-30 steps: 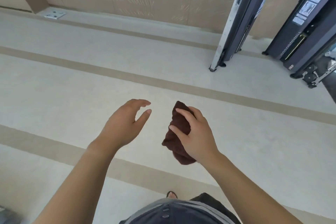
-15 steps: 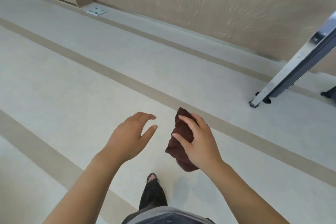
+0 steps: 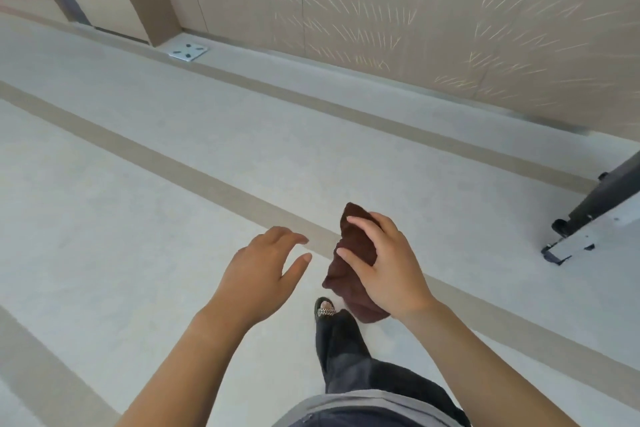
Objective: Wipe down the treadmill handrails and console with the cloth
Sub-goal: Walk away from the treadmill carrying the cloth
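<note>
A crumpled dark brown cloth (image 3: 351,255) hangs in front of me at waist height, gripped by my right hand (image 3: 384,267) from its right side. My left hand (image 3: 263,269) hovers a short way to the left of the cloth, fingers spread and curled, holding nothing and not touching the cloth. No treadmill, handrail or console is in view.
Pale floor with beige stripes (image 3: 214,184) runs diagonally. A beige patterned wall (image 3: 398,17) stands ahead. The foot of a black and silver machine frame (image 3: 585,229) pokes in at the right edge. A small metal floor plate (image 3: 188,51) lies by the wall. My leg and sandalled foot (image 3: 325,310) step forward.
The view has swung left: the gym machines slid off to the right, leaving only one frame foot. My foot has stepped forward. Both hands keep the same pose.
</note>
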`<state>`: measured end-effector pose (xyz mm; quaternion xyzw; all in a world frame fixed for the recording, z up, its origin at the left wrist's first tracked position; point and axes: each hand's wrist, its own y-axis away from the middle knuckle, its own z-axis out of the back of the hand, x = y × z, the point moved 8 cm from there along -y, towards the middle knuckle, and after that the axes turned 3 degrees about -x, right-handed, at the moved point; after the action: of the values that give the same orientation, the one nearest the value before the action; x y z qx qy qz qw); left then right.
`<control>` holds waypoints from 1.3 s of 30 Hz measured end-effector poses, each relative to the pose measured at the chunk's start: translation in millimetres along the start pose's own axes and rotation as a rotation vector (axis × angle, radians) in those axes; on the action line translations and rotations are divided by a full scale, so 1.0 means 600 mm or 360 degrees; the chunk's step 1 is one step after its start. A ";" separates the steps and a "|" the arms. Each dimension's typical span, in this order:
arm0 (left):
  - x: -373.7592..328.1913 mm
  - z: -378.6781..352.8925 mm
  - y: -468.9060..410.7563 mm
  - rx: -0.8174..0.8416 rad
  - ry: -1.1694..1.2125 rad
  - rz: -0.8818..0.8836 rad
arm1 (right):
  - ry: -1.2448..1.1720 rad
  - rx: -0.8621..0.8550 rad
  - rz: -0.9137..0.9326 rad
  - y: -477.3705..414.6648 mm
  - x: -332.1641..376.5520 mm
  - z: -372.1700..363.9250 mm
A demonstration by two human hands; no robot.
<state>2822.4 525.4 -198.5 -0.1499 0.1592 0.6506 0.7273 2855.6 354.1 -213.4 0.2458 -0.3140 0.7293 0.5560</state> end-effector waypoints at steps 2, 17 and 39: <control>0.049 0.016 -0.093 -0.0004 -0.0013 0.0041 | 0.0003 0.0021 0.0048 -0.113 -0.001 -0.029; 0.502 0.245 -0.566 -0.0303 0.0071 0.0651 | -0.0168 0.0456 0.0475 -0.815 0.179 -0.351; 1.080 0.486 -1.431 -0.0181 0.0030 0.0438 | -0.0113 0.0300 0.0333 -1.748 0.255 -0.740</control>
<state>3753.1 1138.7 -202.1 -0.1738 0.1478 0.7506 0.6201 3824.1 973.1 -214.0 0.2886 -0.2875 0.8003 0.4400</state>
